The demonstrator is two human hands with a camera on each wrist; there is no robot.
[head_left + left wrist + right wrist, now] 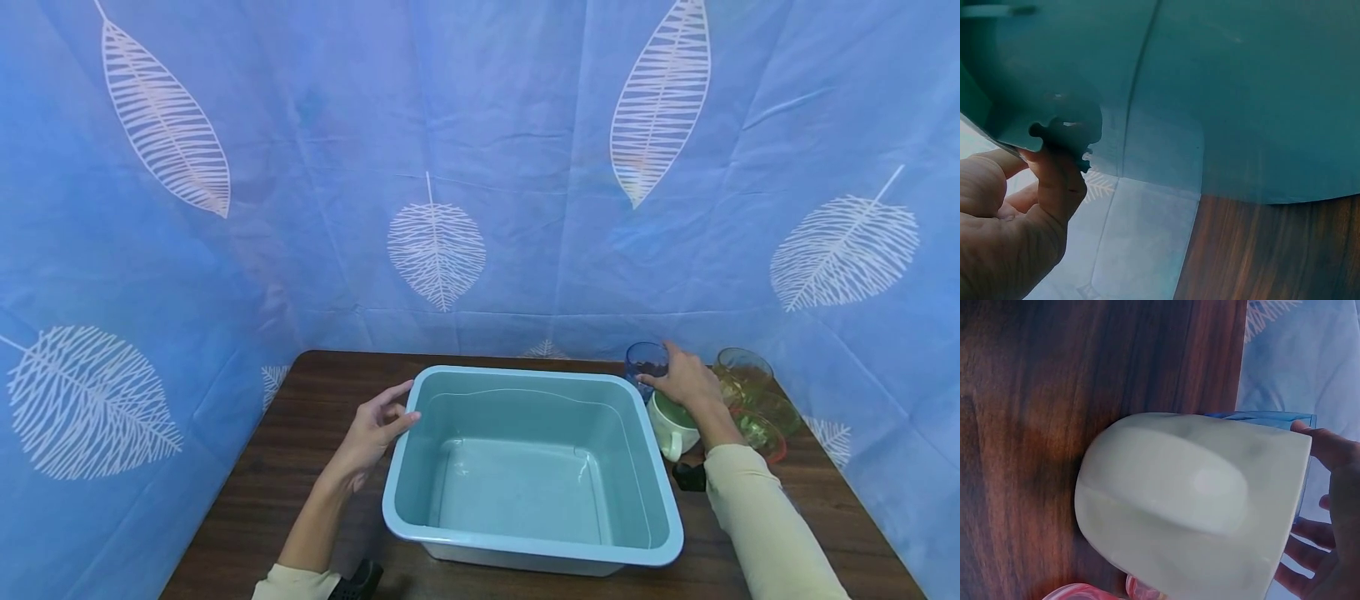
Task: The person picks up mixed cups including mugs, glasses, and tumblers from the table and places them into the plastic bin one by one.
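Note:
A light blue-green plastic basin point(525, 492) with nothing in it stands on the wooden table. At its left rim, my left hand point(372, 429) holds the edge, thumb on top; the left wrist view shows the fingers point(1054, 181) against the rim's underside. My right hand point(688, 383) reaches past the basin's right side and grips a clear blue glass point(643, 360) by its upper part. Just in front of that glass is a white mug point(672, 433) with a green inside. In the right wrist view the mug point(1166, 487) hides most of the blue glass point(1266, 417).
Right of my right hand stand an amber glass point(744, 371) and a red-rimmed clear dish or glass point(761, 435), crowded together near the table's right edge. Blue leaf-printed cloth point(510, 167) hangs behind the dark wooden table point(322, 392).

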